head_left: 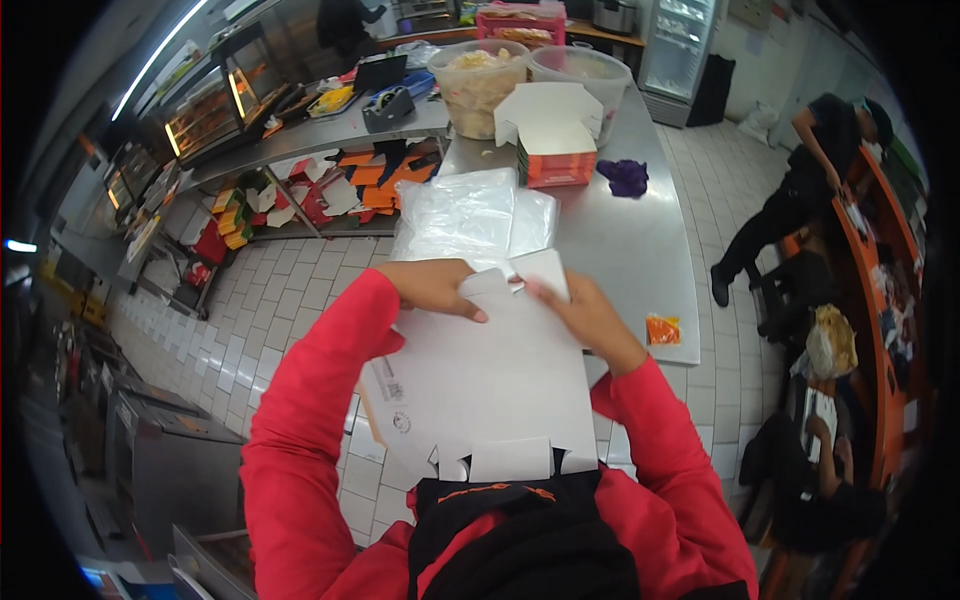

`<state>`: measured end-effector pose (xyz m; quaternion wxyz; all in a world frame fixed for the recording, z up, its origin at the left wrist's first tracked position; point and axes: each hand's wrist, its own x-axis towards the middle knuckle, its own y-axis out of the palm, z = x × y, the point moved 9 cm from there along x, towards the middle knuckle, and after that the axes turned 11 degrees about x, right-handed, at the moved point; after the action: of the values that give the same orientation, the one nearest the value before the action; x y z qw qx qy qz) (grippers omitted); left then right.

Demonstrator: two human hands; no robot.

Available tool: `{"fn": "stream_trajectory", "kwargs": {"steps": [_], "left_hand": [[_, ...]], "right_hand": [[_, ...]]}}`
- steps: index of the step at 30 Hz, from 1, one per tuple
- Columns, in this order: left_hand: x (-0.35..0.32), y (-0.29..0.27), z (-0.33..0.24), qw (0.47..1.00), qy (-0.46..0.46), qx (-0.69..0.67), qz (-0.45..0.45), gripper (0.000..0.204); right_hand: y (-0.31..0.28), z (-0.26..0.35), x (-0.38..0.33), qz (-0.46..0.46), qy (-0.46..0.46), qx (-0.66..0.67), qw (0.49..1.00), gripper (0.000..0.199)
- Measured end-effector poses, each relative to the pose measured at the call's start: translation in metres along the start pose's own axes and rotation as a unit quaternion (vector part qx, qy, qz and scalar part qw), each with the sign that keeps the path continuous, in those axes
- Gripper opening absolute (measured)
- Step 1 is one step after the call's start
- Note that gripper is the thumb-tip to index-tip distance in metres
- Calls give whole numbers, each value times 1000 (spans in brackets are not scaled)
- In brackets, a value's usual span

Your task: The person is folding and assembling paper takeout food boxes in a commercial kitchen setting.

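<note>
A large white cardboard box blank, with small printed marks near its left edge, spans from my apron to the steel table's near end. My left hand grips its far left edge, thumb on top and the other fingers hidden beneath. My right hand holds the far right corner, where a small flap stands folded. Tabs at the near edge rest against my apron. Just beyond my hands lies a stack of clear plastic bags.
On the steel table are a stack of orange boxes, a purple cloth, an orange sachet and two big plastic tubs. A tape dispenser sits on the left counter. Two people are along the right.
</note>
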<state>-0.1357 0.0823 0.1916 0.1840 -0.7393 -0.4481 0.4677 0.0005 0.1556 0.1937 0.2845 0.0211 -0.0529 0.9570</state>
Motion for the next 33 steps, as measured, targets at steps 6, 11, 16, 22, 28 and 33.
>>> {"fn": "stream_trajectory", "kwargs": {"steps": [6, 11, 16, 22, 28, 33], "left_hand": [[-14, 16, -49, 919, 8, 166, -357, 25], [-38, 58, -66, 809, 25, 157, -566, 48], [-48, 66, -73, 742, 27, 169, -648, 64], [-58, 39, -57, 760, 73, 194, -616, 62], [-117, 6, -19, 675, 23, 104, -730, 49], [-159, -18, 18, 596, 40, -76, -798, 32]], "right_hand": [[-27, 3, -7, -99, -25, 121, 987, 39], [-15, 21, -17, -119, -82, 98, 985, 37], [-8, 32, -13, -122, -102, 73, 985, 37], [10, 47, -7, -84, -89, 146, 982, 40], [36, 42, -24, 79, -49, 275, 957, 68], [30, -44, -43, 155, -7, 417, 895, 84]]}}
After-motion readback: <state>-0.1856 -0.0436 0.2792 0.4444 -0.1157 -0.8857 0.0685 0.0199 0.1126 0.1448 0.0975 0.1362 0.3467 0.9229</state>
